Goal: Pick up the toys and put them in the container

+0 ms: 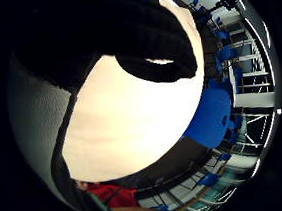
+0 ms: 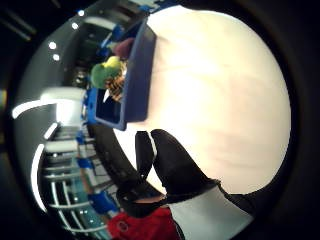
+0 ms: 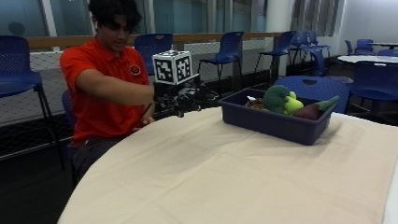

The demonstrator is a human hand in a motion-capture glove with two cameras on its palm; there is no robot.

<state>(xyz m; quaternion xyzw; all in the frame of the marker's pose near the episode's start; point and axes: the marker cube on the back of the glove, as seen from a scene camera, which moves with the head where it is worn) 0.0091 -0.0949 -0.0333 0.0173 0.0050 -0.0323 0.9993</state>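
Outside view: gloved right hand [image 3: 180, 100], fingers relaxed (holding nothing), hovers beside blue container [image 3: 277, 122] of toys [image 3: 283, 101]

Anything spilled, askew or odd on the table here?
Nothing stands out. The toys sit piled in the blue container, which rests flat on the table. The gloved right hand hovers beside it, holding nothing.

A big table [image 3: 205, 182] stood in the room. A pale cream cloth covered its whole top, and its near edge was round. One thing sat right on the cloth: a dark blue container [image 3: 277, 122], like a box, toward the far side. Soft toys [image 3: 283, 100] were piled inside the container, some poking over its rim.
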